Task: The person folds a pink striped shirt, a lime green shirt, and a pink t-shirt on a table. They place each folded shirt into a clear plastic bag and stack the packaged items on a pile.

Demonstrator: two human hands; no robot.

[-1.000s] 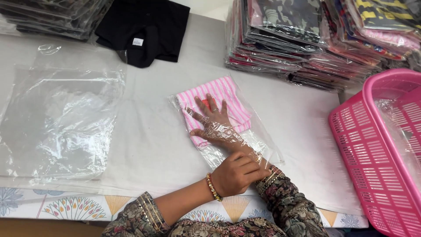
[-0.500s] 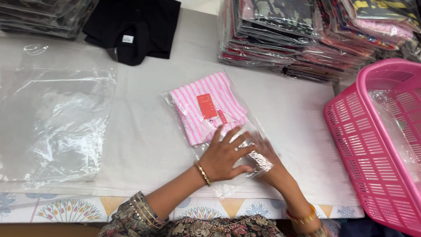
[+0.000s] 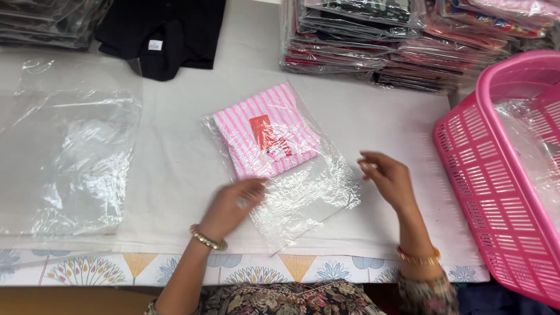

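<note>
A folded pink-and-white striped garment (image 3: 265, 137) with a red tag lies inside a clear plastic bag (image 3: 303, 195) on the white table cover. My left hand (image 3: 233, 201) rests with its fingertips on the bag's near left edge, fingers curled. My right hand (image 3: 389, 178) hovers just off the bag's right corner, fingers loosely apart and holding nothing. The bag's open end reaches toward me, empty and crinkled.
A pink plastic basket (image 3: 466, 175) with clear bags inside stands at the right. Stacks of bagged garments (image 3: 379, 41) line the back right. A black garment (image 3: 163, 35) lies at the back. A pile of empty clear bags (image 3: 67, 157) covers the left side.
Both hands have lifted off the bag's open end and moved apart, the left to the left edge, the right out past the right corner. The bagged garment lies flat.
</note>
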